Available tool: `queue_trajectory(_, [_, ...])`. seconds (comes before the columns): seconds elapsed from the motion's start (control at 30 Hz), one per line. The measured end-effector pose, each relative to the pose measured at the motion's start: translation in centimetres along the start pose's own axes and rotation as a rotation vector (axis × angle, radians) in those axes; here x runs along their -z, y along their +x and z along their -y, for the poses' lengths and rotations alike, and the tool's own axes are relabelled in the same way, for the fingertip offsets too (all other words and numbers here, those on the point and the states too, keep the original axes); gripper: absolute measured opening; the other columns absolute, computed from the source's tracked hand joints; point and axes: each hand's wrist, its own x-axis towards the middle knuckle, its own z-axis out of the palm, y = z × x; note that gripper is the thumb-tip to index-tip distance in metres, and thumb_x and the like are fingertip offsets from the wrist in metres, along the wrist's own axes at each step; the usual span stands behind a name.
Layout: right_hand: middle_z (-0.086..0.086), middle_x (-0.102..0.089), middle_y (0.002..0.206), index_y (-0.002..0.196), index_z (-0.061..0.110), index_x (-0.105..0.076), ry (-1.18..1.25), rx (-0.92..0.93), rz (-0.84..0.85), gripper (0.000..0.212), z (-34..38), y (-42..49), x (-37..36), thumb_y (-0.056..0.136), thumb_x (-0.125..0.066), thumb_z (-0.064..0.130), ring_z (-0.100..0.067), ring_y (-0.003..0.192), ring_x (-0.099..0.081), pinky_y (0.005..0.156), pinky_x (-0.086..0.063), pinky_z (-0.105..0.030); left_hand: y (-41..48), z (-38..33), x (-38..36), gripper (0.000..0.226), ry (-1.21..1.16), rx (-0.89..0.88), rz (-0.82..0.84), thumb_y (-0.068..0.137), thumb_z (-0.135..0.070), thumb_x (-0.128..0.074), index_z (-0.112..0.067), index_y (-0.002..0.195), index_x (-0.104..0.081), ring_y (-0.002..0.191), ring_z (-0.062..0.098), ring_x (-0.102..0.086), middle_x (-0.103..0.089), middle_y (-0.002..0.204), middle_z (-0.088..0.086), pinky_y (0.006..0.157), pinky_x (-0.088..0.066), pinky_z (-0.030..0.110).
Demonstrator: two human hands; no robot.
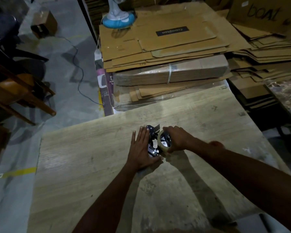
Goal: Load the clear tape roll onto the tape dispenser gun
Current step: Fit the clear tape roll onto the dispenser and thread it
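A black and metal tape dispenser gun [152, 142] lies on the wooden table [94, 165]. My left hand [142, 148] rests flat along its left side with fingers straight, thumb under its near end. The clear tape roll [163, 143] stands on edge around the gun's black hub, right of the frame. My right hand [178, 139] grips the roll from the right, fingers curled over its top. The gun's handle is hidden under my left hand.
Stacks of flattened cardboard [166, 47] lie just beyond the table's far edge and to the right. A blue and white fan base [118, 18] stands on the cardboard. Wooden chairs [15, 91] and a cable [79, 68] are on the floor at left.
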Motion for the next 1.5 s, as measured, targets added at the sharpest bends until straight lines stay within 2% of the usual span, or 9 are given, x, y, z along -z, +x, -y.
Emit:
queue_trajectory(0.13, [-0.012,-0.054,0.132,0.145,0.013,-0.038,0.015,-0.004,0.006,0.101,-0.4,0.4,-0.6,0.063,-0.09,0.039,-0.027,0.114,-0.054,0.081,-0.039,-0.028,0.0,0.0,0.3,0.126,-0.027,-0.013,0.012,0.08,-0.093,-0.04,-0.007,0.162,0.004,0.157,0.02,0.015,0.01,0.17,0.01,0.126,0.004,0.055])
queue_trajectory(0.23, [-0.014,-0.048,0.14,0.155,0.01,-0.024,0.026,-0.014,0.004,0.115,-0.5,0.3,-1.1,0.067,-0.088,0.043,-0.029,0.121,-0.051,0.096,-0.044,-0.033,0.1,0.4,0.2,0.116,-0.055,-0.044,0.016,0.088,-0.085,-0.04,-0.008,0.162,0.004,0.157,0.021,0.015,0.011,0.17,0.01,0.125,0.005,0.058])
queue_trajectory(0.53, [-0.017,-0.037,0.149,0.156,0.008,-0.019,0.077,-0.047,-0.026,0.112,-0.5,0.4,-2.4,0.073,-0.082,0.048,-0.037,0.134,-0.04,0.108,-0.037,-0.041,0.4,0.6,-0.2,0.082,-0.173,-0.04,-0.004,0.103,-0.06,-0.026,-0.009,0.163,-0.001,0.157,0.018,0.014,0.009,0.171,0.007,0.125,0.005,0.058])
queue_trajectory(0.63, [-0.018,-0.031,0.154,0.157,0.009,-0.016,0.08,-0.068,-0.006,0.115,-0.4,0.5,-2.4,0.072,-0.084,0.047,-0.038,0.139,-0.034,0.11,-0.036,-0.043,0.4,0.5,-0.3,0.08,-0.199,-0.035,-0.016,0.104,-0.058,-0.026,-0.01,0.163,-0.001,0.157,0.018,0.013,0.008,0.171,0.006,0.126,0.006,0.054])
queue_trajectory(0.83, [-0.016,-0.039,0.147,0.157,0.009,-0.018,0.061,-0.074,0.046,0.127,-0.6,0.9,-1.8,0.06,-0.091,0.048,-0.034,0.129,-0.045,0.102,-0.042,-0.039,0.3,0.5,-0.3,0.081,-0.198,-0.022,-0.011,0.104,-0.061,-0.024,-0.011,0.163,-0.002,0.157,0.017,0.014,0.007,0.171,0.006,0.126,0.005,0.055])
queue_trajectory(1.07, [-0.015,-0.024,0.162,0.16,0.013,-0.015,0.119,-0.03,0.088,0.122,-1.2,0.1,-0.9,0.069,-0.089,0.044,-0.032,0.146,-0.03,0.116,-0.029,-0.037,0.4,0.7,0.4,0.087,-0.116,-0.03,0.05,0.1,-0.068,-0.018,-0.011,0.163,0.0,0.156,0.015,0.017,0.01,0.17,0.006,0.125,0.01,0.054])
queue_trajectory(1.2, [-0.012,-0.016,0.167,0.161,0.014,-0.009,0.223,-0.024,0.03,0.123,-2.0,-1.4,-1.8,0.072,-0.087,0.047,-0.029,0.154,-0.014,0.122,-0.017,-0.036,0.3,0.6,0.8,0.089,-0.078,-0.018,0.077,0.099,-0.069,-0.018,-0.011,0.163,-0.001,0.156,0.015,0.018,0.01,0.17,0.005,0.125,0.009,0.053])
queue_trajectory(1.37, [-0.004,-0.028,0.164,0.16,0.023,-0.018,0.315,-0.119,-0.236,0.139,-3.1,-3.2,-4.2,0.05,-0.067,0.093,-0.024,0.149,-0.029,0.119,-0.03,-0.046,0.0,0.0,0.6,0.088,-0.127,0.024,0.073,0.098,-0.069,-0.019,-0.014,0.163,0.001,0.156,0.013,0.018,0.011,0.17,0.002,0.126,0.009,0.052])
queue_trajectory(1.5, [-0.006,-0.016,0.168,0.16,0.023,-0.015,0.279,-0.137,-0.336,0.121,-2.3,-4.2,-4.7,0.065,-0.062,0.082,-0.025,0.152,-0.02,0.12,-0.025,-0.05,-0.3,-0.4,0.4,0.086,-0.182,0.071,0.087,0.1,-0.068,-0.025,-0.016,0.163,0.002,0.157,0.015,0.015,0.011,0.17,0.003,0.127,0.008,0.048])
